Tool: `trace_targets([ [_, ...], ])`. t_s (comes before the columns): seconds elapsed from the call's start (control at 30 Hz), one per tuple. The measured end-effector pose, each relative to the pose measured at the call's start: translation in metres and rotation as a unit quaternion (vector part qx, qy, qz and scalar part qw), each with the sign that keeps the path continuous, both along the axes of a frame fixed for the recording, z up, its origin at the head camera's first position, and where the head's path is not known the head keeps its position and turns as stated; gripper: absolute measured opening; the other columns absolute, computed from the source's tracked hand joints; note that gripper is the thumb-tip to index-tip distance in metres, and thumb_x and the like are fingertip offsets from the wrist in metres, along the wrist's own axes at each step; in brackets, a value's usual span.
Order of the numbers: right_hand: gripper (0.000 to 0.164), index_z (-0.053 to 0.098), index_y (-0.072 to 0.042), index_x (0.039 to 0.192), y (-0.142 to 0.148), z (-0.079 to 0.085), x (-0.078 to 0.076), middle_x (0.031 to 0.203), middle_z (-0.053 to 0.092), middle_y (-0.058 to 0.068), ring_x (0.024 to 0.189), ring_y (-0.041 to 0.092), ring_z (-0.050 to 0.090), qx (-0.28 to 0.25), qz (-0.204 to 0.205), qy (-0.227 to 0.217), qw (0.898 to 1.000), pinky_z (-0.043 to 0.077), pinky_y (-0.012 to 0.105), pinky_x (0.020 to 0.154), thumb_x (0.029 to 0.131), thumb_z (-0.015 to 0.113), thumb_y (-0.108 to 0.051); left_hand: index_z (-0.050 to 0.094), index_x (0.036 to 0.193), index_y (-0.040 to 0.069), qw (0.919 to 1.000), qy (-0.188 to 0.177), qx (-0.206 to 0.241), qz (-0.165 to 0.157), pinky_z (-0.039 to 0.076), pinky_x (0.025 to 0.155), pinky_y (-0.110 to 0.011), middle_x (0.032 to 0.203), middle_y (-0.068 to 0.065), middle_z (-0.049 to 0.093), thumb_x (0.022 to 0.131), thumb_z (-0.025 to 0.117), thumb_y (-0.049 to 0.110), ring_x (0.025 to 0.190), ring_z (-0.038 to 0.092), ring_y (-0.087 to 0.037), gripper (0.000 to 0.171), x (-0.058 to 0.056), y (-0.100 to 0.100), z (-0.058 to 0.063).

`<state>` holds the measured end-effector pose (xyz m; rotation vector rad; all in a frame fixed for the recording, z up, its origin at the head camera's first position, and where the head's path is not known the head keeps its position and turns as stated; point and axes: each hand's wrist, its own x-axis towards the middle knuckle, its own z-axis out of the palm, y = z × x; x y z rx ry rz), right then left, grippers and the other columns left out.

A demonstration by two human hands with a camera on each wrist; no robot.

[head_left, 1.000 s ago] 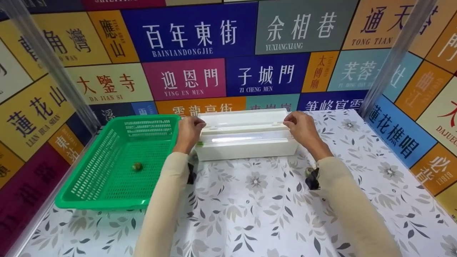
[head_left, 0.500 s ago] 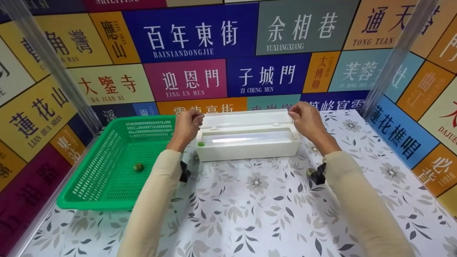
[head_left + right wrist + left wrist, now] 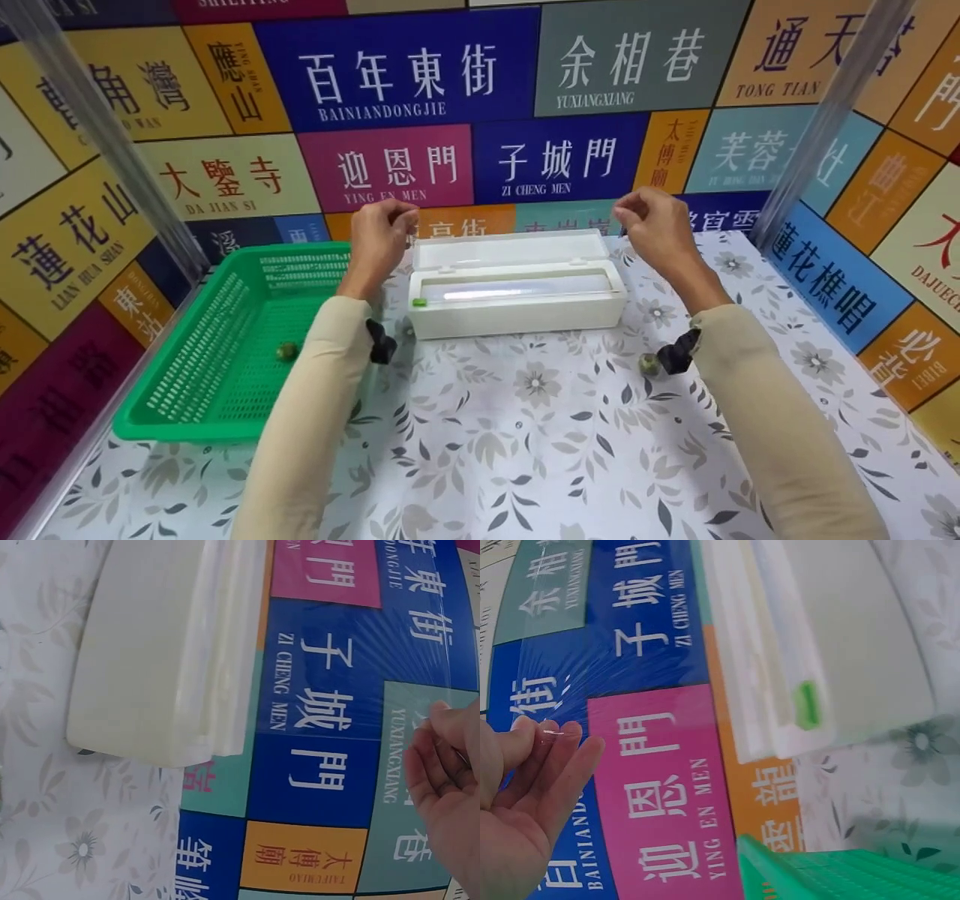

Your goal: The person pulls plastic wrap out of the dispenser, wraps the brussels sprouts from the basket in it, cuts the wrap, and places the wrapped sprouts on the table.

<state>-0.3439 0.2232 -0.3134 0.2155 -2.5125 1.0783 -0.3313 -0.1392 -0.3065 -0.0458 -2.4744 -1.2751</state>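
Note:
A white cling film dispenser (image 3: pixel 517 321) stands on the table with its lid (image 3: pixel 510 249) raised at the back. A green slider (image 3: pixel 418 303) sits at its left front corner. Clear cling film (image 3: pixel 574 675) stretches up from the box, showing as glossy creases in the left wrist view. My left hand (image 3: pixel 377 241) pinches one corner of the film between thumb and fingertips, above the box's left end. Over the right end, my right hand (image 3: pixel 661 231) pinches the other corner; the film's straight edge shows in the right wrist view. Both hands are raised above the lid.
A green plastic basket (image 3: pixel 225 429) stands left of the box, partly behind my left arm, with a small round greenish-brown item (image 3: pixel 286 351) in it. A similar item (image 3: pixel 649 364) lies on the floral tablecloth (image 3: pixel 517 465) near my right wrist. A sign-printed wall (image 3: pixel 405 71) rises behind.
Both hands have risen from the dispenser's lid level to above it and spread slightly apart, drawing the cling film upward. The box and basket have stayed in place.

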Motion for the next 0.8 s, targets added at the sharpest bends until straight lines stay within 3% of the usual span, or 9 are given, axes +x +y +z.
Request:
trace_targets([
  [0.17,0.025,0.073,-0.007,0.111,0.000,0.008,0.002,0.107,0.068,0.011,0.093,0.016,0.062,-0.028,-0.019,0.037,0.999,0.050,0.022,0.083,0.100,0.062,-0.027,0.071,0.118,0.005,0.9998,0.021,-0.001,0.006,0.057,0.090,-0.031,0.109,-0.012,0.071,0.103,0.056,0.017,0.094,0.063,-0.022,0.024,0.002,-0.001,0.011],
  [0.33,0.027,0.075,-0.009,0.111,-0.001,0.020,0.002,0.107,0.070,0.009,0.088,0.006,0.061,-0.069,-0.034,0.059,0.995,0.049,0.011,0.079,0.095,0.068,-0.030,0.072,0.115,0.006,0.9989,0.046,-0.008,0.004,0.056,0.084,-0.029,0.105,-0.012,0.072,0.103,0.056,0.017,0.090,0.063,-0.020,0.023,0.003,0.000,0.025],
  [0.47,0.027,0.076,-0.009,0.107,-0.003,0.030,0.003,0.101,0.073,0.004,0.081,0.001,0.061,-0.117,-0.051,0.076,0.989,0.051,0.011,0.075,0.091,0.074,-0.031,0.072,0.116,0.007,0.9981,0.061,0.006,0.004,0.055,0.076,-0.024,0.104,-0.012,0.072,0.102,0.057,0.018,0.088,0.062,-0.020,0.024,0.004,0.000,0.035],
  [0.67,0.029,0.078,-0.011,0.102,-0.007,0.043,0.002,0.086,0.069,-0.012,0.080,0.004,0.063,-0.196,-0.059,0.097,0.974,0.052,0.015,0.074,0.084,0.080,-0.035,0.073,0.117,0.009,0.9953,0.081,0.048,0.023,0.055,0.062,-0.020,0.102,-0.009,0.070,0.102,0.057,0.022,0.084,0.060,-0.015,0.025,0.008,-0.002,0.045],
  [0.8,0.028,0.079,-0.012,0.101,-0.006,0.048,0.002,0.086,0.069,-0.014,0.082,0.005,0.064,-0.226,-0.060,0.101,0.967,0.052,0.015,0.077,0.083,0.081,-0.033,0.073,0.117,0.009,0.9927,0.099,0.065,0.022,0.058,0.065,-0.024,0.100,-0.009,0.071,0.101,0.058,0.021,0.083,0.061,-0.013,0.025,0.008,0.000,0.051],
])
